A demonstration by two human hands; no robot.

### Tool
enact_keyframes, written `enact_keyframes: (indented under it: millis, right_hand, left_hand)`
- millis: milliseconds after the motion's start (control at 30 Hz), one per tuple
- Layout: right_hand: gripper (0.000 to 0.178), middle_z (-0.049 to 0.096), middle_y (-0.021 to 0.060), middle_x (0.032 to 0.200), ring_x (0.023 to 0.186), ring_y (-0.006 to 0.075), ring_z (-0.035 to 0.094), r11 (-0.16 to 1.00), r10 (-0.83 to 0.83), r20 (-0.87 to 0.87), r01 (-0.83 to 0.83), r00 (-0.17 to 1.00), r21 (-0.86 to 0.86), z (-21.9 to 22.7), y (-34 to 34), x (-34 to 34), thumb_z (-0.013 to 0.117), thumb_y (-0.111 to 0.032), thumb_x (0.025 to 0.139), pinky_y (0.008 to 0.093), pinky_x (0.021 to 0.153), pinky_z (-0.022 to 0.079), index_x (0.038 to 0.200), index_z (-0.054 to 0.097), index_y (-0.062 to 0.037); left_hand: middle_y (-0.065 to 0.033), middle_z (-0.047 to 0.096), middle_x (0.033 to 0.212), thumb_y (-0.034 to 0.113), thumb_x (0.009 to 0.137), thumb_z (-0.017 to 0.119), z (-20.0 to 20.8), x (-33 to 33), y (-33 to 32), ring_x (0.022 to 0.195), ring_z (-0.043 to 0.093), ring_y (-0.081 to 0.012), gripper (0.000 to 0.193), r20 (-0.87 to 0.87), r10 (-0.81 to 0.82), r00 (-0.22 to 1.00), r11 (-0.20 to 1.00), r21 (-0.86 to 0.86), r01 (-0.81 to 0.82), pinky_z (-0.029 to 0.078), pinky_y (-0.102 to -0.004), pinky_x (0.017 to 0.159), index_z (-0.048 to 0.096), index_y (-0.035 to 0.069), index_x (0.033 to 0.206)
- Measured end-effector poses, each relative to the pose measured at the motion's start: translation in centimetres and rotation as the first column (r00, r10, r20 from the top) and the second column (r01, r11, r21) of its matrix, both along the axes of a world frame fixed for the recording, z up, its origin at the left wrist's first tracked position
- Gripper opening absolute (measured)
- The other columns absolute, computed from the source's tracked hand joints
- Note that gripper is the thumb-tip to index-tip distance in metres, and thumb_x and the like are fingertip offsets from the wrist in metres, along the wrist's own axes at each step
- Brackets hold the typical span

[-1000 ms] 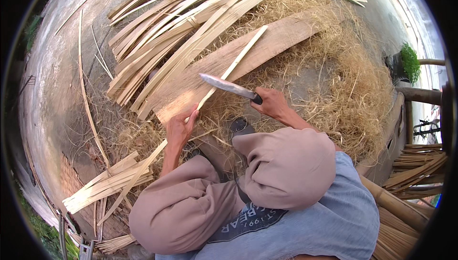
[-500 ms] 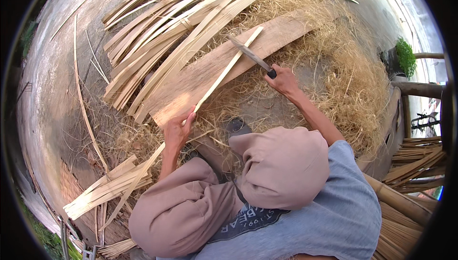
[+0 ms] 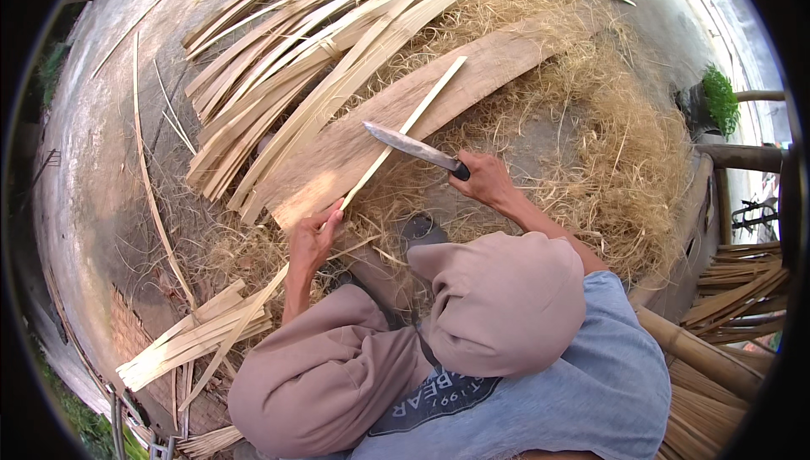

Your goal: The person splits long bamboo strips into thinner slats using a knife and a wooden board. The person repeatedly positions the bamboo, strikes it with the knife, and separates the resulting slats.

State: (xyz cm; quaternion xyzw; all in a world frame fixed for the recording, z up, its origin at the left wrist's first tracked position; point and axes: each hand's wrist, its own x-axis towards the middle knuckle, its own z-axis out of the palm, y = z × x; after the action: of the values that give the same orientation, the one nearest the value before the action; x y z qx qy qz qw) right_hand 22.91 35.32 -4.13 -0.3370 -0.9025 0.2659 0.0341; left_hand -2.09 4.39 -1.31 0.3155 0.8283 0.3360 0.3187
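Note:
My left hand (image 3: 312, 241) is closed around a long, pale bamboo strip (image 3: 426, 102). The strip runs up and to the right across a wide wooden board (image 3: 354, 144), and its other end passes down behind my hand. In my right hand (image 3: 487, 180) is the dark handle of a knife (image 3: 413, 146). Its metal blade points left and lies across the strip, near the board's near edge. Whether the blade touches the strip I cannot tell exactly.
Many split strips (image 3: 278, 106) lie in a tied bundle beyond the board. Curly shavings (image 3: 616, 156) cover the ground at right. A smaller stack of pale strips (image 3: 190, 338) is at lower left. A bamboo pole (image 3: 700, 350) and more strips (image 3: 738, 287) stand at my right.
The knife and my right hand have moved down and left along the strip, toward my left hand. My left hand has stayed nearly in place, still gripping the strip.

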Motion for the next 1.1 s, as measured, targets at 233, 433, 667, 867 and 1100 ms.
enact_keyframes:
  millis: [233, 433, 667, 867, 1100]
  right_hand:
    - [0.036, 0.067, 0.0167, 0.068, 0.064, 0.0320, 0.068, 0.870, -0.492, -0.026, 0.492, 0.870, 0.036, 1.3, 12.7, 2.4, 0.069, -0.042, 0.083, 0.0448, 0.063, 0.053, 0.078, 0.066, -0.0061]
    - [0.032, 0.067, 0.0181, 0.068, 0.065, 0.0341, 0.068, 0.992, -0.086, 0.081, 0.078, 0.993, 0.101, 0.7, 3.6, 0.8, 0.071, -0.036, 0.084, 0.0466, 0.063, 0.053, 0.078, 0.066, -0.0051]
    - [0.036, 0.067, 0.0206, 0.072, 0.071, 0.0397, 0.069, 0.932, -0.362, 0.072, 0.359, 0.929, 0.047, 0.5, 8.6, 2.9, 0.073, -0.038, 0.083, 0.0504, 0.067, 0.053, 0.085, 0.061, -0.0041]
    - [0.034, 0.068, 0.0218, 0.072, 0.073, 0.0397, 0.070, 0.987, -0.161, 0.076, 0.159, 0.984, 0.020, 1.1, 1.5, 2.0, 0.072, -0.036, 0.085, 0.0496, 0.065, 0.053, 0.083, 0.063, -0.0032]
    - [0.035, 0.069, 0.0197, 0.075, 0.075, 0.0410, 0.070, 0.986, -0.131, 0.088, 0.121, 0.987, 0.114, 0.9, 2.0, 3.5, 0.072, -0.038, 0.087, 0.0495, 0.066, 0.054, 0.088, 0.061, -0.0052]
  left_hand:
    - [-0.0166, 0.074, 0.083, 0.039, 0.097, 0.069, -0.5, 0.5, -0.7, 0.067, 0.064, -0.0176, 0.031, -0.134, -0.018, 0.991, 1.000, 0.018, 0.021, 0.051, -0.0367, 0.070, 0.074, 0.028, 0.126]
    - [-0.0165, 0.076, 0.099, 0.035, 0.093, 0.074, 2.4, 1.4, 0.2, 0.087, 0.073, -0.0292, 0.032, -0.208, 0.012, 0.978, 0.996, -0.089, -0.031, 0.053, -0.0366, 0.079, 0.074, 0.027, 0.125]
    - [-0.0160, 0.072, 0.086, 0.033, 0.092, 0.076, 2.8, 1.7, 0.1, 0.076, 0.068, -0.0291, 0.033, -0.290, -0.006, 0.957, 0.996, -0.092, -0.022, 0.051, -0.0374, 0.072, 0.074, 0.028, 0.124]
    - [-0.0154, 0.067, 0.077, 0.033, 0.091, 0.076, 2.4, 1.9, -0.8, 0.070, 0.063, -0.0311, 0.033, -0.390, -0.011, 0.921, 0.999, -0.049, -0.008, 0.048, -0.0407, 0.068, 0.075, 0.028, 0.124]
    - [-0.0156, 0.070, 0.085, 0.034, 0.092, 0.075, 1.4, 1.8, -1.3, 0.074, 0.064, -0.0314, 0.034, -0.370, -0.014, 0.929, 1.000, -0.027, 0.005, 0.049, -0.0404, 0.071, 0.074, 0.030, 0.126]
